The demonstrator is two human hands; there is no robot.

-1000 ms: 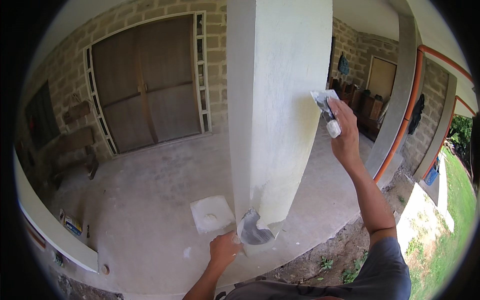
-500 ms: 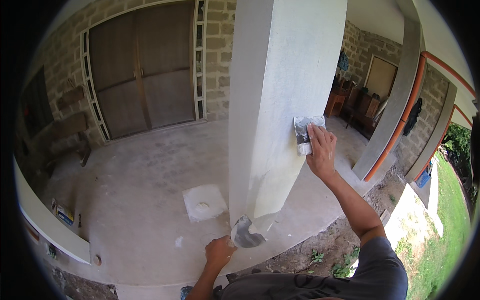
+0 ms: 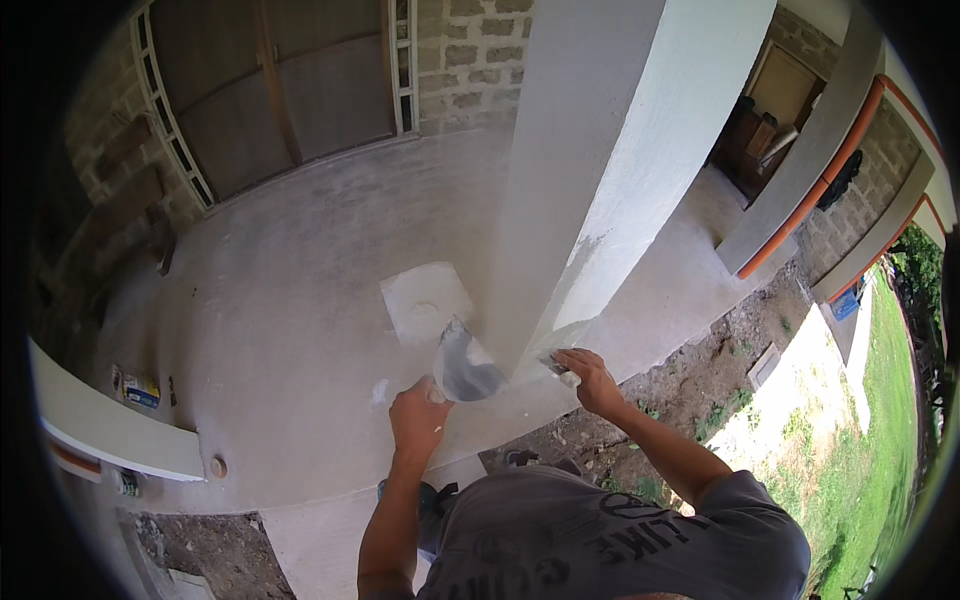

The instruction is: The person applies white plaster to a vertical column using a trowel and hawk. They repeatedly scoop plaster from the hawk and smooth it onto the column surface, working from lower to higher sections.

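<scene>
My left hand [image 3: 416, 418] is closed around the edge of a rounded, shallow pan [image 3: 467, 368], grey inside with white putty smeared on it. My right hand [image 3: 594, 382] grips a putty knife [image 3: 562, 371], its blade seen nearly edge-on. Both hands are low, close to the foot of a white-coated square column [image 3: 620, 190]. The blade sits at the column's base; whether it touches the surface I cannot tell. Darker, damp-looking patches mark the column's lower part.
A white square board [image 3: 410, 305] with a dab of putty lies on the concrete floor [image 3: 300, 290]. Soil with weeds [image 3: 690, 370] borders the floor's edge on the right. A low white ledge [image 3: 120, 425], a small box [image 3: 138, 388] and double doors [image 3: 270, 90] are to the left.
My right hand with the putty knife has come down from midway up the column to its base. The pan in my left hand has shifted slightly left and up in view; the view has tilted downward.
</scene>
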